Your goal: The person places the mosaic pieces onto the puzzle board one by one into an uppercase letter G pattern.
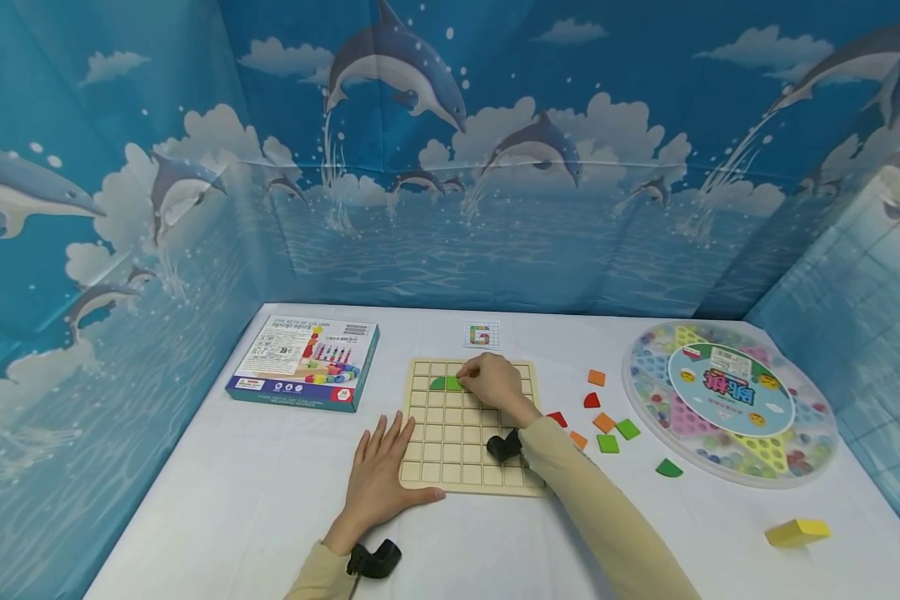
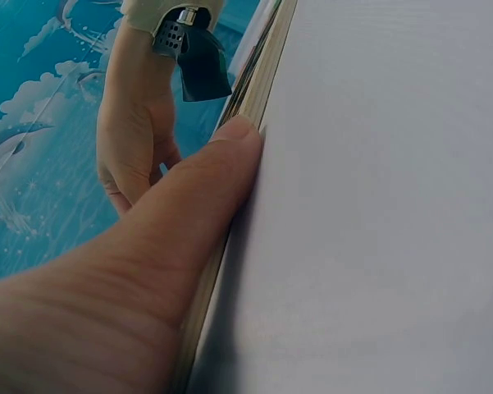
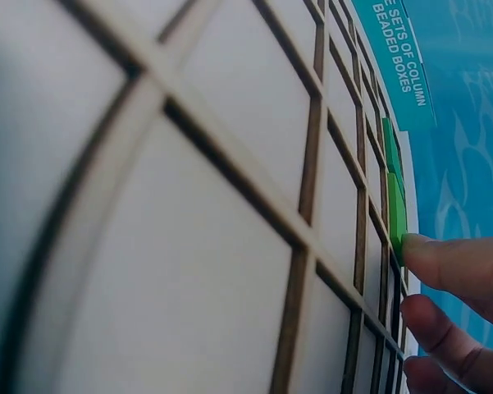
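A wooden grid board lies on the white table. My left hand rests at its near left corner with fingers spread; in the left wrist view the thumb lies against the board's edge. My right hand is over the board's far part, fingers bent, pinching a green square tile at its edge. In the right wrist view a fingertip meets the end of that tile. Beside it, a dark green quarter-round tile sits in the grid. The right hand hides some cells behind it.
Loose orange, red and green tiles are scattered right of the board. A small pattern card lies beyond it. A boxed toy is at left, a round marble game at right, and a yellow block near the front right.
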`<state>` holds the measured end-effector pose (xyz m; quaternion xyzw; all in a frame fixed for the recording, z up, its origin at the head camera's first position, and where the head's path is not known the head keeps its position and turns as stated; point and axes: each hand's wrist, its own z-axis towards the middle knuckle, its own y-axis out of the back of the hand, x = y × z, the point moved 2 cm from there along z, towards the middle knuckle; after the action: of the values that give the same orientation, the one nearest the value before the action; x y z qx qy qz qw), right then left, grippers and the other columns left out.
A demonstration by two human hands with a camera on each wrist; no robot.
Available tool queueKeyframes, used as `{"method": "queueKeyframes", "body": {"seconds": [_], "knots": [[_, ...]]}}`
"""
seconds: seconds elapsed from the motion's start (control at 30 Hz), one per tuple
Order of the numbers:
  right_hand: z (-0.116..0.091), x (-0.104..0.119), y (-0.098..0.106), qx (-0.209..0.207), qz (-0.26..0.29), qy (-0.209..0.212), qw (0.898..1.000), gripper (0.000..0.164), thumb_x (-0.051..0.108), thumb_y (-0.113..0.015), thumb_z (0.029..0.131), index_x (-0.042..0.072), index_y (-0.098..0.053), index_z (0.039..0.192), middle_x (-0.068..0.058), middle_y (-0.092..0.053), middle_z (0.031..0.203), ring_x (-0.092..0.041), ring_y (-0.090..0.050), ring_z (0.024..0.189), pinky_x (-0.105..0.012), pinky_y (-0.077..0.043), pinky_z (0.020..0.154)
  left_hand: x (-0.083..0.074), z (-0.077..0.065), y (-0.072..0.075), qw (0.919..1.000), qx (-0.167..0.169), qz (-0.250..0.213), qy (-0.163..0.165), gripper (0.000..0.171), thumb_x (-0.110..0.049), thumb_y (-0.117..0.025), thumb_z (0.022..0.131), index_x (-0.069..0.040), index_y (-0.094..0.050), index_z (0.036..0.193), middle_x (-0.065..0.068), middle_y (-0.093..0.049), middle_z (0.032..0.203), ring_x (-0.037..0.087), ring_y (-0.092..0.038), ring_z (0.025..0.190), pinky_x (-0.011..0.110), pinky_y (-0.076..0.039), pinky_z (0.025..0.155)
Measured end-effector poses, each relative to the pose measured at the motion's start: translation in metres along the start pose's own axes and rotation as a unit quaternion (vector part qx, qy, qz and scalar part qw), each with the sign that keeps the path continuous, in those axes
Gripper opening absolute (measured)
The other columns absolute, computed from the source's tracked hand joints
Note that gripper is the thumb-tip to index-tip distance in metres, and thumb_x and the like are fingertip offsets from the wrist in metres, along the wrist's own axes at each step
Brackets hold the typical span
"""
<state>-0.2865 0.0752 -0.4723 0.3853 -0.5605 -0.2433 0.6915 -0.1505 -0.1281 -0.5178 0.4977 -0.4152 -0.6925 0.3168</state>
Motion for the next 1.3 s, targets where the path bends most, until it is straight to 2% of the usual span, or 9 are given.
{"method": "queueKeyframes", "body": {"seconds": [0.27,0.47,0.57,0.7,0.87,1.03,1.17,1.3], "knots": [[-0.002,-0.002,0.006,0.042,0.001,0.019,0.999,0.011,0.021,-0.068,0.089,0.018,-0.076,0.096,0.004,-0.061,0.08,-0.012,-0.052,0.065,-0.029,-0.042,0.054,0.0,0.001,0.0,1.0,0.001,-0.002,-0.002,0.112,-0.073,-0.067,0.064,-0.011,-0.03,0.15,0.011,-0.023,0.154,0.032,-0.008,0.142,0.051,-0.004,0.111],[-0.004,-0.009,0.012,0.079,0.023,0.061,0.995,0.02,0.018,-0.064,0.092,0.014,-0.073,0.109,0.001,-0.061,0.088,-0.014,-0.048,0.066,-0.03,-0.04,0.058,0.0,0.002,-0.001,1.0,0.002,0.0,-0.001,0.112,-0.074,-0.066,0.065,-0.011,-0.029,0.15,0.011,-0.023,0.154,0.032,-0.008,0.142,0.051,-0.004,0.111],[-0.008,-0.014,0.018,0.077,0.044,0.081,0.993,0.022,0.018,-0.062,0.093,0.01,-0.071,0.112,-0.001,-0.061,0.092,-0.014,-0.051,0.069,-0.031,-0.043,0.06,0.0,0.003,-0.001,1.0,0.001,-0.001,-0.003,0.113,-0.075,-0.066,0.064,-0.011,-0.03,0.15,0.011,-0.023,0.154,0.032,-0.009,0.142,0.051,-0.004,0.111],[-0.014,-0.025,0.032,0.053,0.055,0.09,0.993,0.022,0.018,-0.062,0.093,0.006,-0.071,0.109,-0.003,-0.062,0.093,-0.014,-0.054,0.07,-0.033,-0.046,0.061,-0.001,0.002,-0.001,1.0,0.0,-0.005,-0.005,0.113,-0.075,-0.066,0.064,-0.011,-0.029,0.15,0.011,-0.023,0.154,0.032,-0.008,0.142,0.051,-0.003,0.111],[-0.021,-0.043,0.055,-0.005,0.057,0.074,0.996,0.019,0.021,-0.064,0.093,0.007,-0.073,0.102,-0.004,-0.064,0.094,-0.016,-0.053,0.069,-0.034,-0.045,0.061,0.0,0.002,-0.002,1.0,-0.002,-0.004,-0.004,0.114,-0.075,-0.066,0.064,-0.012,-0.029,0.15,0.011,-0.023,0.154,0.032,-0.008,0.142,0.051,-0.003,0.111],[-0.027,-0.069,0.081,-0.054,0.023,0.055,0.997,0.021,0.025,-0.066,0.091,0.008,-0.074,0.1,-0.007,-0.066,0.093,-0.016,-0.051,0.066,-0.033,-0.042,0.056,0.002,0.002,-0.005,1.0,-0.004,-0.005,-0.007,0.114,-0.076,-0.066,0.064,-0.012,-0.029,0.15,0.01,-0.023,0.154,0.031,-0.008,0.142,0.05,-0.004,0.111],[-0.034,-0.087,0.103,-0.069,-0.023,0.015,0.997,0.022,0.027,-0.067,0.089,0.008,-0.074,0.1,-0.009,-0.066,0.092,-0.018,-0.053,0.065,-0.032,-0.042,0.052,0.003,0.002,-0.006,0.9999,-0.01,-0.003,-0.011,0.115,-0.077,-0.065,0.063,-0.011,-0.029,0.15,0.011,-0.023,0.154,0.032,-0.009,0.142,0.051,-0.005,0.11],[-0.04,-0.104,0.121,-0.06,-0.064,-0.039,0.995,0.026,0.028,-0.07,0.086,0.007,-0.073,0.1,-0.007,-0.066,0.085,-0.02,-0.056,0.063,-0.033,-0.044,0.051,0.003,0.001,-0.005,0.9999,-0.013,-0.001,-0.008,0.114,-0.077,-0.064,0.063,-0.01,-0.03,0.15,0.012,-0.024,0.154,0.032,-0.009,0.142,0.051,-0.005,0.11]]}}
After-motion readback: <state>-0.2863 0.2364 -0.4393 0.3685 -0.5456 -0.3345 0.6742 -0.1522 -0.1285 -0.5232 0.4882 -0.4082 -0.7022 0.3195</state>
